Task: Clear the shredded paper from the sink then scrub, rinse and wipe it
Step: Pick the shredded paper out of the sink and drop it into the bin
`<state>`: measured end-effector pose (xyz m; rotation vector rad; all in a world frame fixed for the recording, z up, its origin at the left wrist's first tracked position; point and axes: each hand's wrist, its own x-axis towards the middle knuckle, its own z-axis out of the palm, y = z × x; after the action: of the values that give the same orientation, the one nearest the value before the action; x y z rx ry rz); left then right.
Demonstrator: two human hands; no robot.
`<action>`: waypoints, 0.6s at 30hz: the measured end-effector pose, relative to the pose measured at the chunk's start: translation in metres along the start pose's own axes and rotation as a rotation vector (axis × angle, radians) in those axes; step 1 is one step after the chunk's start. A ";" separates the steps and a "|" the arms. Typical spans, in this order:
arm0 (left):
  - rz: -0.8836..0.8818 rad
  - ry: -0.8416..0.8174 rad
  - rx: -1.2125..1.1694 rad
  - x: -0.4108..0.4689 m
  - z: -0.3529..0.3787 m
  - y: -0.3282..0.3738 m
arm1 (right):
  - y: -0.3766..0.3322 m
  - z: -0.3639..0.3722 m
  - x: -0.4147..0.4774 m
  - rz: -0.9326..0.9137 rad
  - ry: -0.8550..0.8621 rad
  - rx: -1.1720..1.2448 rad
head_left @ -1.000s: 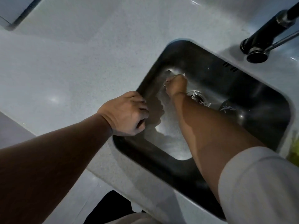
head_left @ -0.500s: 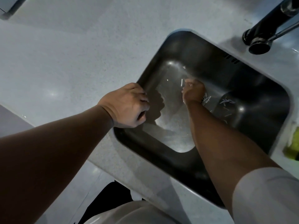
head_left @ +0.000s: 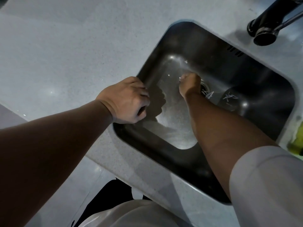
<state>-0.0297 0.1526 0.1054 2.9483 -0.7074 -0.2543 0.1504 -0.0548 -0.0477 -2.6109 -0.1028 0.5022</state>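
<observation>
A dark steel sink (head_left: 183,164) is set into a pale speckled counter. White shredded paper strips (head_left: 229,97) lie on the sink floor by the drain (head_left: 205,86), and small bits (head_left: 186,61) sit farther back. My right hand (head_left: 189,84) is down in the sink beside the drain, fingers curled, with a white scrap showing at its fingertips. My left hand (head_left: 127,99) grips the sink's left rim, fingers curled over the edge.
A black faucet (head_left: 270,25) stands on the counter (head_left: 65,54) at the upper right. A yellow-green object (head_left: 296,141), partly cut off, sits at the right edge. The counter's front edge runs below my arms.
My right hand moved over the sink floor, first right toward the drain, then slightly left again, picking at scraps. My left hand kept its grip on the rim.
</observation>
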 end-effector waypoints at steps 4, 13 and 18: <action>-0.005 0.003 -0.001 -0.001 0.000 0.000 | -0.014 0.004 -0.005 -0.034 0.005 0.126; -0.012 0.012 -0.009 -0.001 0.003 -0.001 | -0.028 0.026 0.002 -0.016 0.066 0.291; -0.014 0.012 -0.003 0.000 0.002 -0.001 | -0.034 0.027 0.002 -0.075 0.055 0.121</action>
<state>-0.0302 0.1533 0.1032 2.9497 -0.6850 -0.2383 0.1424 -0.0128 -0.0547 -2.4903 -0.1472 0.3980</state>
